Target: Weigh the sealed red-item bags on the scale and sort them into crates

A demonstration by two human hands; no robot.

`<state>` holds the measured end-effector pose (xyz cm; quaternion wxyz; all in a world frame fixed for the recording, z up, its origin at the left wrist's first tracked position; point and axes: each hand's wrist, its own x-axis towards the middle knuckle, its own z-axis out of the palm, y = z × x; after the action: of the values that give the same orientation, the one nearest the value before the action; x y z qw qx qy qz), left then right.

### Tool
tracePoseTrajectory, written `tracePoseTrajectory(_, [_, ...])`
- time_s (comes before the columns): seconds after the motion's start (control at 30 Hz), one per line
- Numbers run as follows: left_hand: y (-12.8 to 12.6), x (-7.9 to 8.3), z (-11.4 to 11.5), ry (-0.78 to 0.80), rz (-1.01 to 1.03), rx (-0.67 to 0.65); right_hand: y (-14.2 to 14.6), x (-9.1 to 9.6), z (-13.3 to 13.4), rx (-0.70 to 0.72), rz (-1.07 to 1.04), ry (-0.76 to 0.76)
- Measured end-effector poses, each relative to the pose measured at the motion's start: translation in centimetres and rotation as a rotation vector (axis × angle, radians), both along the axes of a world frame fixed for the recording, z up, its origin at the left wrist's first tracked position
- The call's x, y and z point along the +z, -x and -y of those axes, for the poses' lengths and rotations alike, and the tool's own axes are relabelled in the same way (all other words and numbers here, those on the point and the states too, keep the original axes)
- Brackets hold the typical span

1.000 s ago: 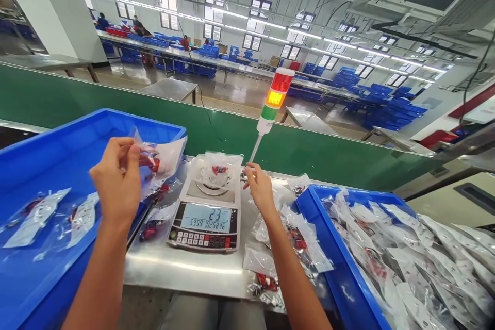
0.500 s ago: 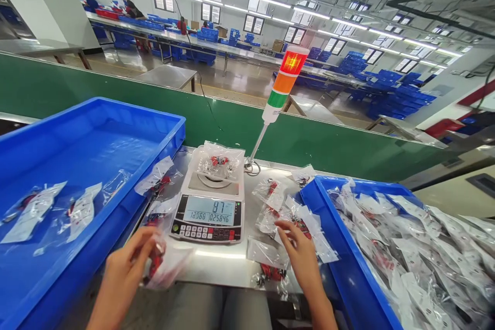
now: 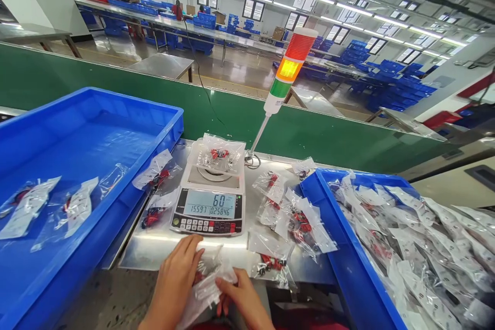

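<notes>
Low in front of the scale, a clear plastic bag (image 3: 209, 286) with small red parts is between my two hands. My left hand (image 3: 176, 276) is closed on the bag's left side. From the right, my right hand (image 3: 245, 296) pinches its edge between thumb and fingers. Just beyond stands a digital scale (image 3: 209, 211), its display reading 60. Another bag of red and dark parts (image 3: 219, 153) lies on its pan. To the right is a bag with red parts (image 3: 270, 260) near the table's front edge, and more bags (image 3: 303, 221) overlap behind it.
A large blue tray (image 3: 170, 118) at left holds a few bags. The blue bin (image 3: 323, 201) at right is heaped with bags. Two bags (image 3: 157, 211) lie left of the scale. A signal tower (image 3: 290, 69) glows orange behind it, before a green partition (image 3: 240, 118).
My left hand has carried its bag rightward to the front middle. My right hand has left the bags at right and joined it. The display went from 87 to 60; the lamp from red to orange.
</notes>
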<state>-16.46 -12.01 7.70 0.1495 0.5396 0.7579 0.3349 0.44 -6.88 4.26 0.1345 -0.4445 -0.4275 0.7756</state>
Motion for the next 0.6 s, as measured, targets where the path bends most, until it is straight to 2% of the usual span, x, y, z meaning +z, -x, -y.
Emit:
tracePoseTrajectory(0.07, [-0.6,-1.3,0.8,-0.208,-0.165,0.035,0.1,-0.7,-0.2,-0.179,0.028,0.024])
tracePoseTrajectory(0.17, [-1.3,-3.9,2.2,-0.337,-0.333,-0.128,0.3,-0.8,-0.5,-0.389,0.026,0.019])
tracePoseTrajectory(0.23, [-1.4,-5.4,2.6,-0.341,-0.416,-0.219,0.4,-0.6,-0.5,-0.380,0.029,-0.006])
tracePoseTrajectory(0.3, [-1.2,-6.5,2.5,-0.317,-0.441,-0.209,-0.2,-0.3,-0.6,-0.300,0.071,-0.072])
tracePoseTrajectory(0.4, [-0.7,-7.0,1.9,-0.268,-0.406,-0.145,-2.7,0.4,-1.5,-0.233,0.234,-0.323])
tracePoseTrajectory(0.5, [-0.8,-6.5,1.4,-0.258,-0.356,-0.145,-6.0,1.2,-3.6,-0.243,0.451,-0.731])
tracePoseTrajectory(0.6, [-1.2,-6.3,1.7,-0.299,-0.329,-0.148,-8.1,1.2,-5.9,-0.184,0.552,-1.080])
